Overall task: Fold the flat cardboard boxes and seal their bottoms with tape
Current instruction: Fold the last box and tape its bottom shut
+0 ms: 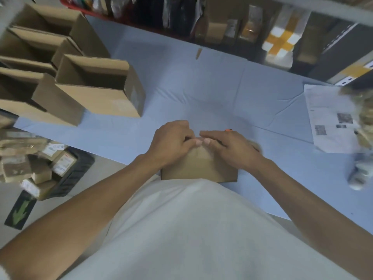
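White shirt fabric (187,229) fills the near edge of the view, and just beyond it a cardboard box (198,168) sits on the blue counter (201,87), tight against the person's body. Both hands rest on its top face. The left hand (171,140) has its fingers curled over the far edge with the thumb pressed flat on the cardboard; the right hand (228,145) lies flatter, fingers extended along the far edge and thumb pressed down beside the other thumb. Neither holds anything but the box itself. A small orange object (228,130) shows just past the right hand; what it is cannot be told.

Judging by the thumbs meeting at the middle, this box is at the flap-closing or tape-smoothing stage, though no tape is plainly visible on it.

Farther left, several folded boxes (94,85) stand open-topped in a cluster, so part of the batch looks done. No flat blanks are in view.

Near left, on the floor, labelled parcels (58,156) carry print too blurred to read. At the right, a printed sheet (331,120) shows blocks like QR codes, unreadable.
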{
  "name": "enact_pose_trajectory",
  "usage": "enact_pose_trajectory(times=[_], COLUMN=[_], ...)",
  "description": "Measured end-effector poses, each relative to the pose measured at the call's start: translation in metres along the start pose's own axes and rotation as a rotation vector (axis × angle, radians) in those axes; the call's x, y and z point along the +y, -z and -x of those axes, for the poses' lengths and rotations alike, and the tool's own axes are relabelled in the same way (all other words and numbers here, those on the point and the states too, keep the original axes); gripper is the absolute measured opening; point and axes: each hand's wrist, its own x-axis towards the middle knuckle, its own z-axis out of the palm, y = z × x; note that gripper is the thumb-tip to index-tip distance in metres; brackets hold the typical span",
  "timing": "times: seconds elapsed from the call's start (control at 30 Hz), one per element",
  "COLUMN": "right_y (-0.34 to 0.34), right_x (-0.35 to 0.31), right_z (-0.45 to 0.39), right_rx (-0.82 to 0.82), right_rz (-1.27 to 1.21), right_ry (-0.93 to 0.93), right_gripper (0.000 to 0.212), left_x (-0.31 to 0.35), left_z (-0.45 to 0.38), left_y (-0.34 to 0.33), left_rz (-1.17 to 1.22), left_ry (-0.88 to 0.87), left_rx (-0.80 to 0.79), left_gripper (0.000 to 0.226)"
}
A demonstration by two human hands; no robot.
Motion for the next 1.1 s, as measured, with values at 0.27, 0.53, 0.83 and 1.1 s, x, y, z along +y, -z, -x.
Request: enact_pose_trajectory(times=[0.27,0.53,0.83,1.1], right_y=[0.003,-0.003,0.005,-0.058], right_x=[-0.002,-0.002,0.009,0.032], right_z=[0.003,0.012,0.003,0.035], right_rx=[-0.182,-0.072,0.259,0.159], right_rz=[0.184,0.158,0.252,0.284], right_ry=[0.025,0.059,0.225,0.096], right_gripper=[0.038,0.038,0.039,0.05], left_x=[-0.016,-0.023,-0.022,-0.041], left_z=[-0.004,0.001,0.012,0.022], left_y=[0.012,0.015,0.0,-0.072], left_rz=[-0.029,0.045,-0.146,-0.282], left_ry=[0.004,-0.027,-0.294,-0.382], left_rx=[-0.413,-0.391,0.172,0.032], left_gripper=[0.036,0.027,0.042,0.049])
